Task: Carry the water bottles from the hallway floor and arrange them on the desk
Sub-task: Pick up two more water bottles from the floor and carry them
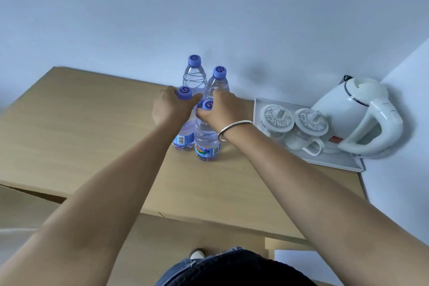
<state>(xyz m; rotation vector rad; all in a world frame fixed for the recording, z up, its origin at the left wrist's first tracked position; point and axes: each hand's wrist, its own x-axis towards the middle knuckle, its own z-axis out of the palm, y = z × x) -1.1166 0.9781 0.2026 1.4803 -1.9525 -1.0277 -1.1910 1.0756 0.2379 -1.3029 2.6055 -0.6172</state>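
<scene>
Blue-capped water bottles, four: two back bottles (194, 74) upright at the wall on the desk (92, 118). Left hand (170, 106) grips the front-left bottle (184, 131) below its cap; right hand (222, 109) grips the front-right bottle (206, 139). Both stand on the desk, judged nearly placed; hallway unseen.

The left part of the table (76, 128) lies bare and gives wide room for a hand to pass, and so does the front strip near the edge. On the right a tray (334, 163) with two lidded cups (276, 121) and a white kettle (352, 118) fills the corner (the side wall closes it in). The four bottles (206, 146) stand tightly together near the back wall, with only a narrow gap between them and the tray.
</scene>
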